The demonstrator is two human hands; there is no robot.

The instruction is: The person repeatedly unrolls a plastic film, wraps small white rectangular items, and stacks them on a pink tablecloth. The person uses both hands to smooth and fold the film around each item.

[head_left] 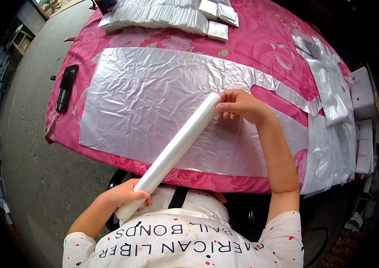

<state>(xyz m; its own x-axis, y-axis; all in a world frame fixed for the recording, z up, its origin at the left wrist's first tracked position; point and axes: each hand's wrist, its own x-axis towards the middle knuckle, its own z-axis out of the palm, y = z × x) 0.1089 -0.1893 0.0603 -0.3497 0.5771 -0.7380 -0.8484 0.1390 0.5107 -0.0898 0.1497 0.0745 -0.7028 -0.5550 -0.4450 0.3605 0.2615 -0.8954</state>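
Note:
A long white roll of thin plastic film [180, 140] slants across my front, its far end over the table and its near end by my waist. My left hand [132, 195] is wrapped round the near end. At the far end, the fingers of my right hand [243, 106] pinch the roll's edge. Beneath it lies a big translucent plastic bag [140, 89], spread flat and wrinkled, with handle-like strips toward the right. The roll's far part overlaps this bag; whether the two touch, I cannot tell.
A pink flowered tablecloth [261, 31] covers the table. Stacked folded plastic packets [162, 15] lie at the far side, a black phone [66, 88] at the left edge. More clear plastic bags [332, 147] cover the right end, beside white boxes [362, 93].

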